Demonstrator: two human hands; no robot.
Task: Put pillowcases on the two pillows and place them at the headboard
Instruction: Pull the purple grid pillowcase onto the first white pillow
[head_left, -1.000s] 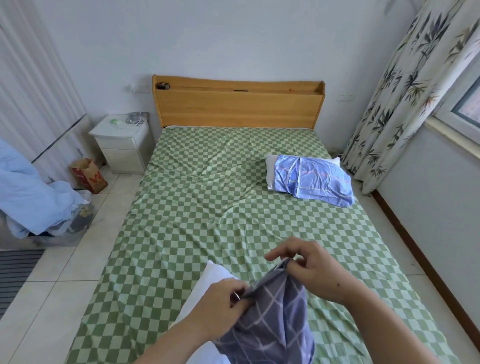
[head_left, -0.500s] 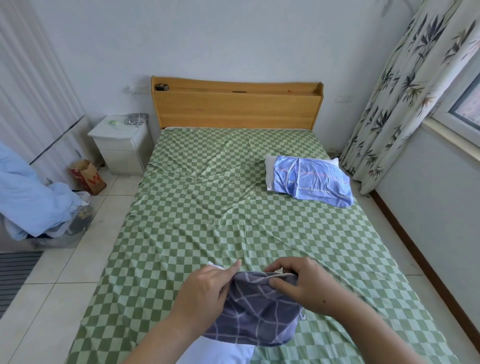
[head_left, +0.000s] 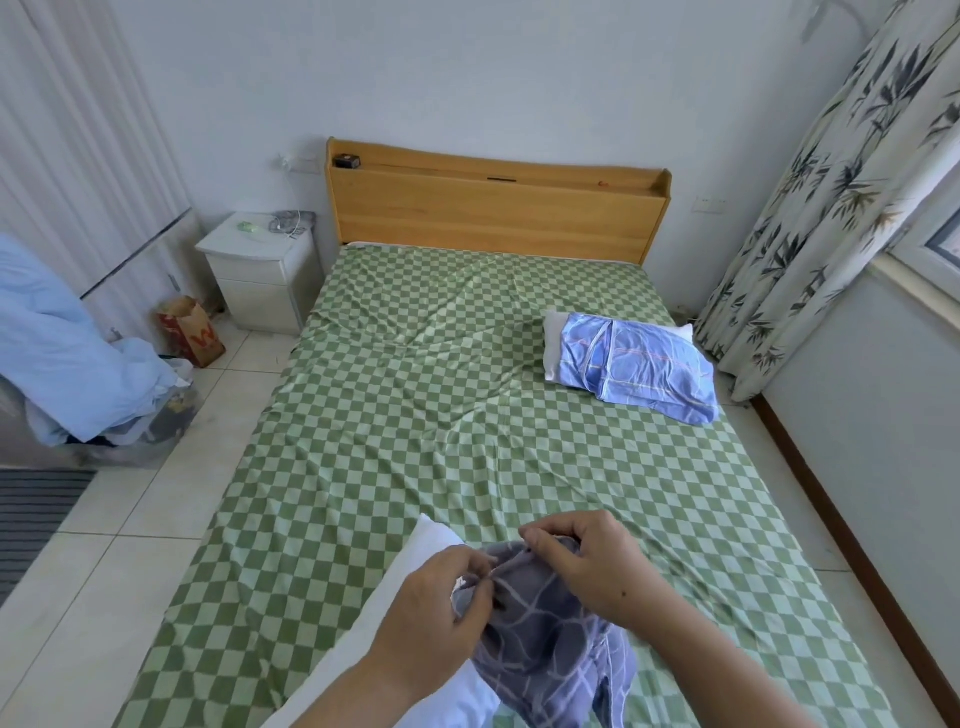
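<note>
Across most of the view lies the bed (head_left: 467, 441), spread with a green-and-white checked sheet, its wooden headboard (head_left: 493, 213) against the far wall. On the bed's right side, well short of the headboard, rests a white pillow (head_left: 553, 343) with a blue pillowcase (head_left: 644, 366) lying over most of it; whether the pillow is inside the case or merely under it cannot be told. At the near edge of the bed a bare white pillow (head_left: 395, 618) runs slantwise toward the camera, partly under the arms. Over its right part hangs a crumpled grey-purple pillowcase (head_left: 540, 644) with a pale line pattern. The left hand (head_left: 436, 618) and the right hand (head_left: 587, 566) are close together above it, each pinching the gathered upper edge of that cloth between thumb and fingers, knuckles nearly touching. To the left of the bed stands a white nightstand (head_left: 260, 270), and a patterned curtain (head_left: 831, 197) hangs at the right.
</note>
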